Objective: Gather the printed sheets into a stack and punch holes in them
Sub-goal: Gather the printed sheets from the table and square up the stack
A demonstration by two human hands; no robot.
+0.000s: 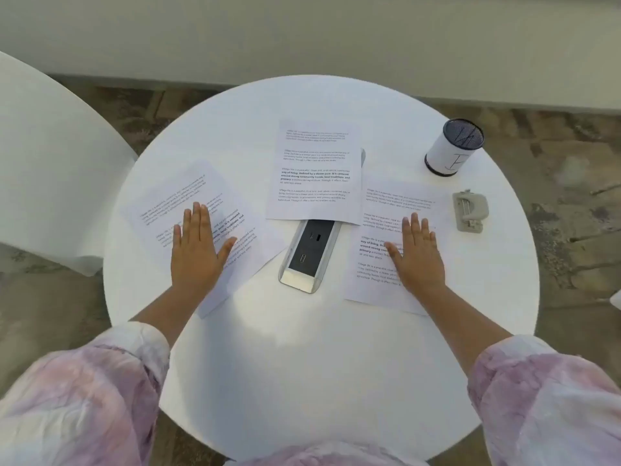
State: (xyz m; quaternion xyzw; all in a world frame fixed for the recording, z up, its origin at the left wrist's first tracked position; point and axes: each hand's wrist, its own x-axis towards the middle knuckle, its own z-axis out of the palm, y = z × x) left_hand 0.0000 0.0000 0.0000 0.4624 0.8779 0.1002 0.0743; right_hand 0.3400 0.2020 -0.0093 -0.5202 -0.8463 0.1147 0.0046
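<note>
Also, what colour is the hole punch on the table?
The hole punch is light grey or beige, shown in the head view.

The person wore a loose, soft top in a mottled tie-dye of pale pink, mauve and white, its cloth creased and slightly puffy. The left sleeve (100, 381) and right sleeve (544, 395) were both pushed up and bunched below the elbow, ending in gathered cuffs that left the forearms bare. The left hand (195, 253) and right hand (418, 257) carried no rings, watch or bracelet.
</note>
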